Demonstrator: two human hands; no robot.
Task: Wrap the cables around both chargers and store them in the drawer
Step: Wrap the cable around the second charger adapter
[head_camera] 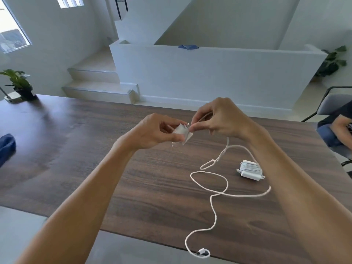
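Left hand (156, 130) fingers are closed round one white charger (182, 132), right hand (219, 119) pinches its cable (213, 195) tight. Second charger (250, 170), already wrapped, sits on the surface (95, 149).

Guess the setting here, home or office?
Probably a home's open living area: a wooden table, tiled stairs beside a white half wall, and a potted plant.
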